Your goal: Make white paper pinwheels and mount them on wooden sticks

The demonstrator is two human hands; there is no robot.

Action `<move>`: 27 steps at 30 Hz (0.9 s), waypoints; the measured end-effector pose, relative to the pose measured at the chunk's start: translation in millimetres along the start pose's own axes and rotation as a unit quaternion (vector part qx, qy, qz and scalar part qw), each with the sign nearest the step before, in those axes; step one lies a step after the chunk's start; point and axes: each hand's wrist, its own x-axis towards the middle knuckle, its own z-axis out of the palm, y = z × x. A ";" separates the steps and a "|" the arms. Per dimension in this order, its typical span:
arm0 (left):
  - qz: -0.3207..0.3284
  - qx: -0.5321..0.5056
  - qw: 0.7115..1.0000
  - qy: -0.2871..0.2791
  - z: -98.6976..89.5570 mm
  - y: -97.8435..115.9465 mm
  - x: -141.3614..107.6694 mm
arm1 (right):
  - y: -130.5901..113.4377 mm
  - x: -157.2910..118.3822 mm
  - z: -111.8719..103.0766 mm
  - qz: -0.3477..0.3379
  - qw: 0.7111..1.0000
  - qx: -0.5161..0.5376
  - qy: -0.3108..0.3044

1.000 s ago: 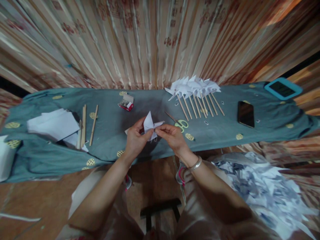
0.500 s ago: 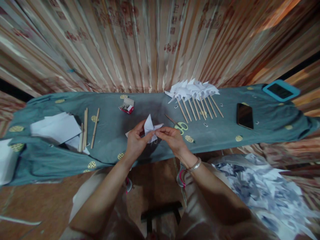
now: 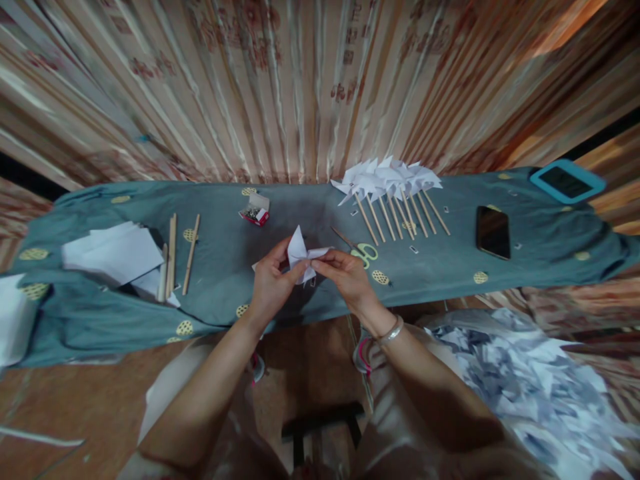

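Observation:
A white paper pinwheel (image 3: 297,248) is held between both hands above the middle of the cloth-covered table. My left hand (image 3: 271,279) pinches it near the centre, thumb in front and fingers behind. From the other side, my right hand (image 3: 345,277) grips it close to the centre with thumb and forefinger. Whether a pin sits between the fingertips is too small to make out. Just beyond the right hand lie scissors (image 3: 366,255) with light green handles. A small red box (image 3: 256,212) of tiny metal pieces stands open behind the left hand.
Several finished pinwheels on sticks (image 3: 390,183) lie in a row at the back. White paper sheets (image 3: 113,257) and loose wooden sticks (image 3: 191,253) are at left. A phone (image 3: 493,232) and a blue-framed device (image 3: 567,181) lie right. Paper pieces (image 3: 535,380) are heaped below the table's right side.
Both hands keep their grip on the pinwheel, with the right fingers shifted slightly upward around its centre. The view has moved a little; nothing on the table has been displaced.

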 end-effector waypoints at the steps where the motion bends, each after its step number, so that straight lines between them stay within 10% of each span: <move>1: 0.004 0.005 1.000 0.000 -0.3 -0.4 -0.3 | 0.2 0.0 0.0 -0.004 1.000 -0.003 0.001; 14: 0.021 0.043 0.999 0.015 -2.1 2.3 -0.3 | 14.0 2.5 5.1 -0.012 0.996 0.014 0.092; 27: -0.057 -0.110 0.992 0.028 3.3 7.5 -0.8 | -2.1 -1.9 9.5 0.011 0.998 0.057 0.013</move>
